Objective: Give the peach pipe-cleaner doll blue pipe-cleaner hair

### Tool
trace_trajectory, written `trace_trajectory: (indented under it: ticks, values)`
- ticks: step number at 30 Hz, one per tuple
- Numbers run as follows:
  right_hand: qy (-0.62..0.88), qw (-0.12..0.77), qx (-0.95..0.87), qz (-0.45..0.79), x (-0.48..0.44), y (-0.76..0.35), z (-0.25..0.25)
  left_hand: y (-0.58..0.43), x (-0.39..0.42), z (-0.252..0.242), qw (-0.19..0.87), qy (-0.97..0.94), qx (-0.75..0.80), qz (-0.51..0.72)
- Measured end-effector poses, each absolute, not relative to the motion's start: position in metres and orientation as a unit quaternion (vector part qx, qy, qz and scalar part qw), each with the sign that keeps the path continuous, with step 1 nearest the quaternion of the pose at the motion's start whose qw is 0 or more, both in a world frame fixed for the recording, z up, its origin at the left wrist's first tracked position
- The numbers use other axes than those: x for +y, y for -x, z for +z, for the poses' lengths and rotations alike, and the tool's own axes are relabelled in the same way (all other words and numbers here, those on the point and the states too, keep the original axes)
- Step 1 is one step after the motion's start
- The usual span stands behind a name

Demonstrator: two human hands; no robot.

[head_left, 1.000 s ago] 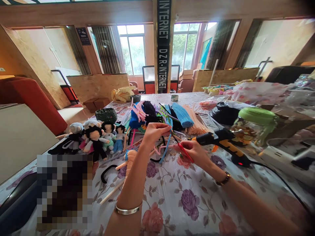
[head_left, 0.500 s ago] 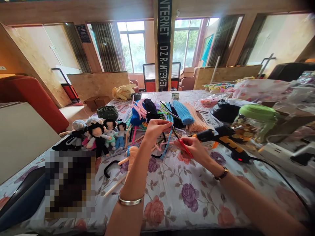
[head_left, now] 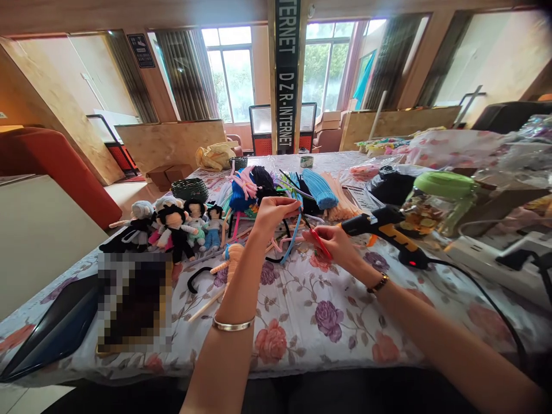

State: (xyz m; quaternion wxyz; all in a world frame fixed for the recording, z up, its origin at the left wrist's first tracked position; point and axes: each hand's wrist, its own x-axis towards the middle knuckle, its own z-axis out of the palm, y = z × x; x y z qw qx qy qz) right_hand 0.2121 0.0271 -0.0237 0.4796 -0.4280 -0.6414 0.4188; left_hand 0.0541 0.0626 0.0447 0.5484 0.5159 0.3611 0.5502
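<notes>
My left hand point(head_left: 276, 215) is closed in a pinch at the top of a light blue pipe cleaner point(head_left: 292, 240), which hangs down toward the table. In my right hand point(head_left: 340, 246) are red-handled scissors point(head_left: 321, 245), their dark blades pointing up at the pinched end. Whether the blades touch the pipe cleaner I cannot tell. Behind my left forearm lies a peach doll figure point(head_left: 235, 256) with blue at its head, partly hidden. A curved black pipe cleaner point(head_left: 192, 280) rests to its left.
A glue gun point(head_left: 388, 227) with a glowing red light lies right of my right hand, its cable trailing right. Several finished dolls point(head_left: 175, 227) sit at left, near a dark basket point(head_left: 190, 188). Blue pipe-cleaner bundles point(head_left: 319, 190) and a green-lidded jar point(head_left: 446, 187) stand farther back.
The view has tilted slightly downward, showing more of the table's front edge. Both hands keep their holds, and the scissors stay close to the pinched end.
</notes>
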Motion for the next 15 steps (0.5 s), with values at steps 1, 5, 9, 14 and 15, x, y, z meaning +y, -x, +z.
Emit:
trace_trajectory:
  ticks: [1,5,9,14,15]
  values:
    - [0.428,0.482,-0.641,0.417,0.0277,-0.2123,-0.0241,-0.0542,0.0632,0.0444,0.549,-0.516,0.359,0.551]
    - [0.423,0.49,-0.64,0.414,0.0286,-0.212,-0.024,-0.0553,0.0659,0.0429,0.551,-0.512,0.357,0.554]
    - [0.421,0.494,-0.634,0.419,0.0265,-0.2095,-0.0205,-0.0566,0.0668,0.0426,0.551,-0.508,0.353,0.56]
    - [0.417,0.497,-0.628,0.43,0.0265,-0.2082,-0.0195,-0.0567,0.0663,0.0432,0.552,-0.507,0.346,0.564]
    - [0.415,0.497,-0.629,0.431,0.0272,-0.2083,-0.0203,-0.0568,0.0664,0.0433,0.552,-0.507,0.345,0.565]
